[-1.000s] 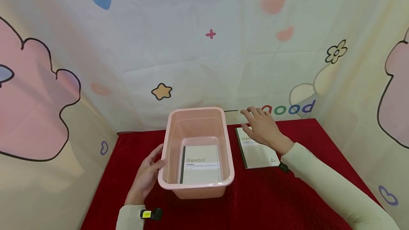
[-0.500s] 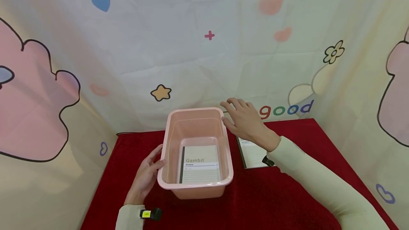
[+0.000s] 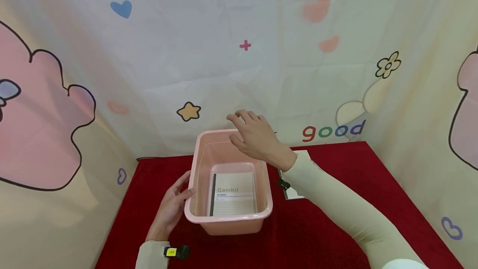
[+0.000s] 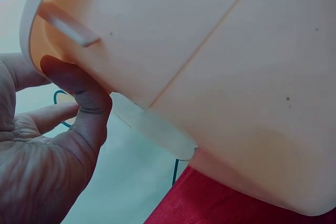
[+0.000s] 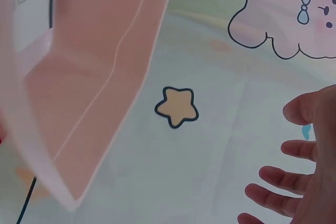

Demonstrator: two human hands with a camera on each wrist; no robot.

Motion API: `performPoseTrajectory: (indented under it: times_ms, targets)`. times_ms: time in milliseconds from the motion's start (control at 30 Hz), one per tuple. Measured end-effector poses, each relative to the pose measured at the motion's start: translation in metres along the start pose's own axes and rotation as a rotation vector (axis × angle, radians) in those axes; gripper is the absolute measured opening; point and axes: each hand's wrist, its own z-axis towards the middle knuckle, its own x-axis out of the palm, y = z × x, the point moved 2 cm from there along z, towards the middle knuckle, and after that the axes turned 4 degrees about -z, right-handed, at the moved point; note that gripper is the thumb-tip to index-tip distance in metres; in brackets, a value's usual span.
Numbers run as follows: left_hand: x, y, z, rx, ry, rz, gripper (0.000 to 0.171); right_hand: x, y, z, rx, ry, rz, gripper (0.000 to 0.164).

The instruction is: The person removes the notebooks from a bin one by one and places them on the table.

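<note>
Loosely spread, the right hand [image 3: 257, 139] near the one o'clock corner of a pink tub [image 3: 231, 229], the left hand [image 3: 171, 204] pinching the tub at eight o'clock, one notebook [image 3: 235, 200] inside, a second notebook [image 3: 293, 194] at three, partly behind a sleeve [image 3: 336, 202].

- Setting: a small cloth-lined booth; the building around it cannot be told.
- Walls: pale curtain [image 3: 209, 74], creased, at the back and on both sides.
- Print: cartoon star [image 3: 189, 111], blue heart [image 3: 121, 9], flower [image 3: 388, 65] and the word "good" [image 3: 335, 131], playful in style.
- Surface: red cloth [image 3: 317, 235] laid flat, its far edge meeting the curtain at the back.
- Goods: plastic tub [image 3: 232, 228] with a notebook [image 3: 235, 198] inside, common to home and office alike.
</note>
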Motion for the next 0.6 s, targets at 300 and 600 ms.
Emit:
performPoseTrajectory:
  times_ms: [300, 600]
  targets:
    - [0.001, 0.0, 0.0, 0.008, 0.006, 0.001, 0.064, 0.021, 0.032, 0.027, 0.048, 0.137, 0.018, 0.05]
    - [0.0, 0.0, 0.0, 0.008, 0.008, 0.001, 0.064, 0.065, 0.043, 0.038, 0.068, 0.311, 0.035, 0.045]
